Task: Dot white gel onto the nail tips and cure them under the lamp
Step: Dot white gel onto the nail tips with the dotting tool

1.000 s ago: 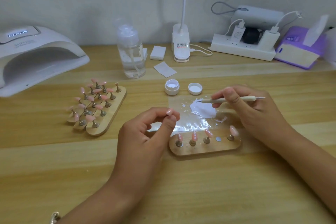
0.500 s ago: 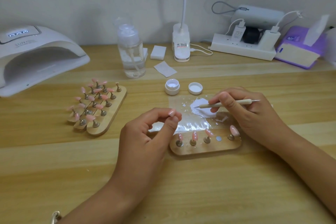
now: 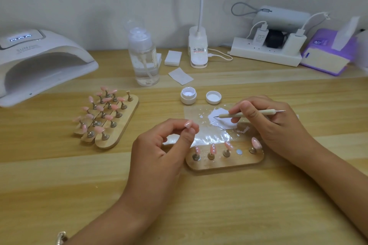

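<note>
Pinching a pink nail tip above the worktop, the left hand held it near the white gel, where the right hand clasped a dotting tool, point touching the puddle. Light, thin and probably slippery, it looked best held by its edges.

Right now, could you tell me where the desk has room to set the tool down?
Free: the desk strip nearer than the small stand, and between the right hand and the tissue box. Crowded: around the palette and gel jar.
</note>
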`<state>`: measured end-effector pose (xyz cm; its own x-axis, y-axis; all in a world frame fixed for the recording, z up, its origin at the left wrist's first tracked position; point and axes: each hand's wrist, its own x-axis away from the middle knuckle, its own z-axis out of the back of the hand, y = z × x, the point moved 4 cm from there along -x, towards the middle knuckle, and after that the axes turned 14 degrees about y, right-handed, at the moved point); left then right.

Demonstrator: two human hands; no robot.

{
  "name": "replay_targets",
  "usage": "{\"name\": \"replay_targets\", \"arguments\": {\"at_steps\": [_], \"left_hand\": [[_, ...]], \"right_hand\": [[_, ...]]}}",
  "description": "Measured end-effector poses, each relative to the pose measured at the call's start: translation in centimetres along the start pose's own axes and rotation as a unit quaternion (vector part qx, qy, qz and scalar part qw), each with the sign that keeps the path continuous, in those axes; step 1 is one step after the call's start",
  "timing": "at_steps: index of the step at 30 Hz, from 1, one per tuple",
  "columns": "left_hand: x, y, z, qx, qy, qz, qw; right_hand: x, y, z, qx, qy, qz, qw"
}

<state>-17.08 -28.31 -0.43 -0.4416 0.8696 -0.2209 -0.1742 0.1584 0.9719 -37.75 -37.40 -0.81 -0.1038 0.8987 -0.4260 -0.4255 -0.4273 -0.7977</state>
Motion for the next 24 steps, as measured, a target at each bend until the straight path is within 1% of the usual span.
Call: {"name": "replay_targets", "arguments": {"at_steps": [5,10,13,19,22,24], "left_hand": [[-0.1,-0.3,0.0,-0.012,0.000,-0.007,1.000],[-0.3,-1.4,-0.1,-0.038,-0.023,0.002,0.999],[-0.2,-1.5,-0.3,-0.063,-0.030,-0.015,0.997],[-0.3,-1.5,-0.2,-0.072,-0.028,-0.019,0.997],[-0.3,-1.5,-0.2,-0.073,-0.028,-0.021,0.997],[-0.3,-1.5,-0.2,-0.073,-0.026,-0.022,0.997]], "right_hand": [[0.1,-0.1,-0.1,0.002,-0.002,-0.001,1.000],[0.1,-0.1,0.3,-0.035,0.028,-0.026,0.999],[0.2,-0.3,0.2,-0.021,0.022,-0.017,0.999],[0.1,-0.2,0.1,-0.011,0.018,-0.022,1.000],[0.2,-0.2,0.0,-0.020,0.011,-0.015,1.000],[0.2,-0.1,0.2,-0.030,0.022,-0.021,0.999]]}}
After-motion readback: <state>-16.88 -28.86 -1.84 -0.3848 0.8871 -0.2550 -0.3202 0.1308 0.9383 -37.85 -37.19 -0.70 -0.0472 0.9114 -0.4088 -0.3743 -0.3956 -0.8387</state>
